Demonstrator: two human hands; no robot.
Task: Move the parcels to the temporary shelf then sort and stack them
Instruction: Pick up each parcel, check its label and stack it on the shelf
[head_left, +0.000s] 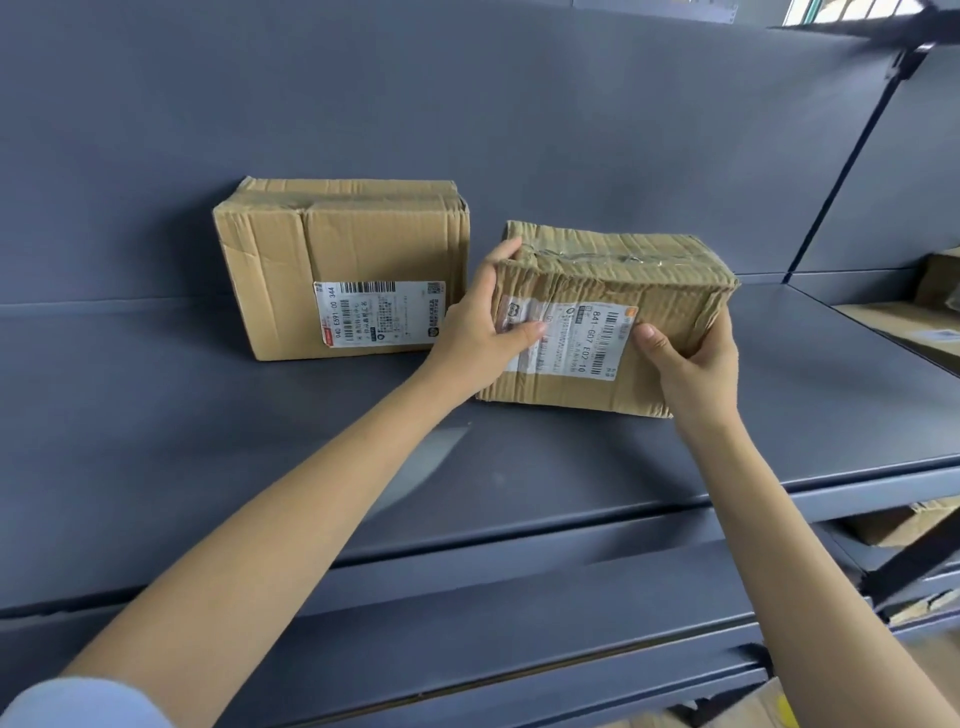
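A crumpled cardboard parcel with a white label stands on the dark grey shelf, right of centre. My left hand grips its left end, thumb across the label. My right hand grips its lower right corner, thumb on the front face. A second, smoother cardboard parcel with a barcode label stands to the left against the shelf's back panel, a small gap between the two parcels.
The shelf's front edge runs below my arms, with a lower shelf level beneath it. More cardboard parcels lie in the neighbouring bay at the right, behind a dark upright post.
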